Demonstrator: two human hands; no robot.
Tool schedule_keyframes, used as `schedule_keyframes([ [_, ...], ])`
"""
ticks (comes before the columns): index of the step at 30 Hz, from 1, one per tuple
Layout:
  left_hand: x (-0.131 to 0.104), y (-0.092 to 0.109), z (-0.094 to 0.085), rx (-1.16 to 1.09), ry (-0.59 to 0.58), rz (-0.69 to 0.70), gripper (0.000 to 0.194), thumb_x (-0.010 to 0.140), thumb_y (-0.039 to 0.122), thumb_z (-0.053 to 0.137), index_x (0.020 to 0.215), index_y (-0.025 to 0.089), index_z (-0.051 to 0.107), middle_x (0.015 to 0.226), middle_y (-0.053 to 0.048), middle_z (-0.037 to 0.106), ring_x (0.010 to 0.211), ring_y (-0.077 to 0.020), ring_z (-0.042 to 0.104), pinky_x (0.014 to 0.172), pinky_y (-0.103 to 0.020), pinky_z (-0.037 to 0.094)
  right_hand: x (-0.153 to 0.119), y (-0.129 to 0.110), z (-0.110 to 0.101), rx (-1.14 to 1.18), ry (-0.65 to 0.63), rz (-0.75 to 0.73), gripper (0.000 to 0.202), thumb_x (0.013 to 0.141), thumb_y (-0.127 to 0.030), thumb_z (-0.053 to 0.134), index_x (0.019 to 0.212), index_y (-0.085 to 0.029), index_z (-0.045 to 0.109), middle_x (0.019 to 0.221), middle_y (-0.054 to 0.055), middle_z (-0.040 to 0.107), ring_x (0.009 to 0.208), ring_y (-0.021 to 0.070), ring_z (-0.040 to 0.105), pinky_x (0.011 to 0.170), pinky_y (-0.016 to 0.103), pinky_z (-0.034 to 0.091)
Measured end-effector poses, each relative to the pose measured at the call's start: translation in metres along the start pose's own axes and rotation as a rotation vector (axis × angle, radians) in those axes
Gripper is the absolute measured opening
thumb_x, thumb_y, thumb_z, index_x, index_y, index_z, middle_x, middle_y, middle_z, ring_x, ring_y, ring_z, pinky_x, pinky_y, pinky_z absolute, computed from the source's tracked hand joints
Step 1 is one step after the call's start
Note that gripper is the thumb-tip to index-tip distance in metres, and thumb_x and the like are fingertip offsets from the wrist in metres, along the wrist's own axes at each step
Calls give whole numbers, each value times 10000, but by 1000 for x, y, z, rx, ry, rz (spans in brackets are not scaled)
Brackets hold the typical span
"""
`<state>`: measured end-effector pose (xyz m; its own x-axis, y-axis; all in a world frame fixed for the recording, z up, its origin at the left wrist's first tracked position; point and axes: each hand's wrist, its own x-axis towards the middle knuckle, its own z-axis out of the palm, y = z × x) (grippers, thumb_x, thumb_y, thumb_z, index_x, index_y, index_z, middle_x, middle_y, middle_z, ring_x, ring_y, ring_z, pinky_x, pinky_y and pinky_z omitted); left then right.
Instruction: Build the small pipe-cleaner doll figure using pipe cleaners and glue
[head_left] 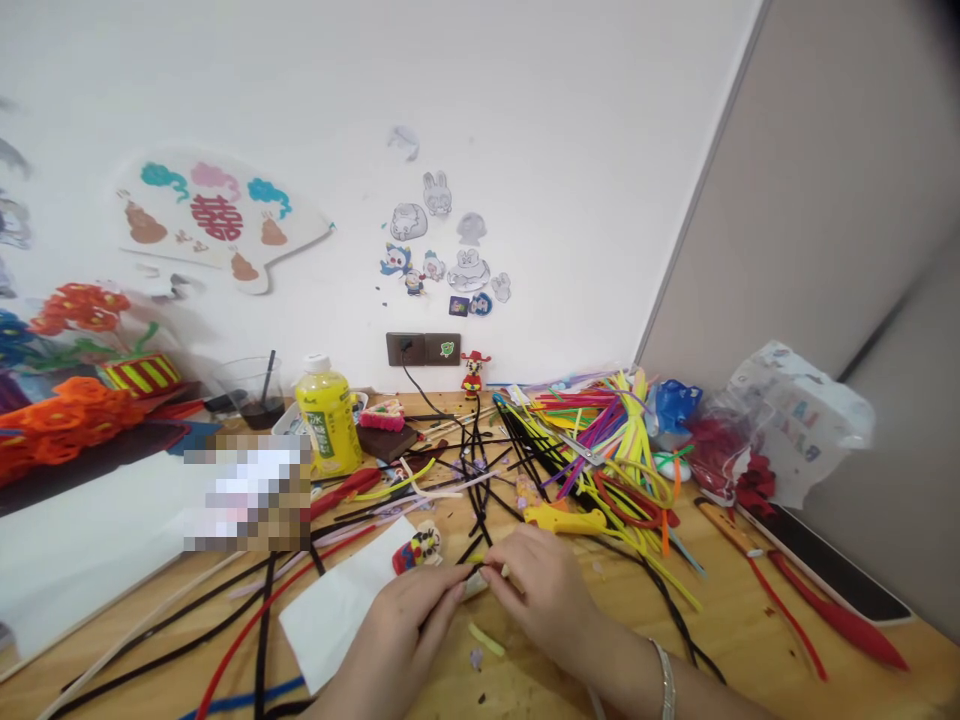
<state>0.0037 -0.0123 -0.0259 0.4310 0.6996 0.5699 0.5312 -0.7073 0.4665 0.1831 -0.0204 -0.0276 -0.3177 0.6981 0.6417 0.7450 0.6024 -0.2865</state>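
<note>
Both of my hands meet over the wooden table at the lower middle of the head view. My left hand (411, 620) pinches a thin black strip (474, 570) between thumb and forefinger. The fingers of my right hand (541, 590) close on the same spot from the right, beside a small pale piece (475, 586). Much of what lies between the fingertips is hidden. Just behind my left hand a small figure (417, 548) with a white, black and red face lies at the edge of a white paper (341, 600). A short yellow-green piece (487, 640) lies in front of my hands.
Behind my hands are a yellow glue gun (564, 517), scissors (583, 449) and bundles of coloured pipe cleaners (634, 440). A yellow bottle (328, 415) and a cup (251, 390) stand at the back left. Loose black strips (180, 630) spread across the left; a plastic bag (795, 420) sits right.
</note>
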Motion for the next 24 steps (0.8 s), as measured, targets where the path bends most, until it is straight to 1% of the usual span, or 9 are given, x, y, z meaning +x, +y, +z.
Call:
schedule_keyframes([
  [5,-3,2,3,-33,-14,49,236,839,229,434,903,186,657,757,-39,733,661,-130,675,637,-181,537,-3,-3,4,-44,71,24,220,842,-205,441,652,-180,549,588,12,555,577,138,479,545,256,328],
  [9,-3,4,6,-71,-41,-2,247,829,237,457,982,190,646,805,-39,738,683,-133,679,641,-178,537,-3,-10,8,16,110,123,222,813,-179,457,610,-172,546,547,7,545,542,130,480,527,246,334],
  [11,-1,4,5,-99,-61,-67,250,822,237,466,984,196,653,829,-30,743,695,-135,685,652,-181,540,-2,-12,8,154,66,246,181,790,-167,478,628,-167,560,562,3,563,542,121,501,523,227,358],
  [13,1,4,2,-114,-60,-148,237,813,241,475,928,203,679,843,-20,747,713,-143,691,670,-190,544,0,-13,6,296,1,354,135,770,-163,494,661,-167,574,584,-2,579,549,115,522,522,209,383],
  [14,2,4,1,-118,-52,-187,232,809,244,479,899,208,690,848,-14,748,721,-147,693,676,-197,546,1,-12,5,338,-27,372,112,764,-165,501,687,-168,583,602,-2,587,563,116,531,532,207,394],
  [16,4,4,-1,-121,-36,-236,228,801,252,486,877,219,699,861,-7,746,745,-157,694,690,-213,548,2,-10,3,347,-49,335,92,759,-175,511,742,-171,601,645,5,602,610,125,544,578,219,408],
  [19,4,4,-1,-118,-28,-221,231,790,254,495,896,223,698,869,-11,745,763,-166,695,697,-226,548,1,-6,3,309,-61,289,107,766,-175,505,740,-174,609,659,8,598,635,130,535,605,231,400],
  [21,3,4,1,-119,-41,-183,240,788,247,493,917,223,694,864,-17,746,751,-165,696,684,-222,549,0,-5,7,358,-86,346,133,763,-164,492,677,-171,594,608,-5,571,589,118,516,561,215,391],
  [24,1,4,2,-131,-74,-146,253,795,232,483,953,219,680,857,-22,747,723,-156,694,668,-214,547,0,-7,11,542,-135,478,161,752,-153,469,611,-165,548,539,-27,523,508,96,486,484,186,374],
])
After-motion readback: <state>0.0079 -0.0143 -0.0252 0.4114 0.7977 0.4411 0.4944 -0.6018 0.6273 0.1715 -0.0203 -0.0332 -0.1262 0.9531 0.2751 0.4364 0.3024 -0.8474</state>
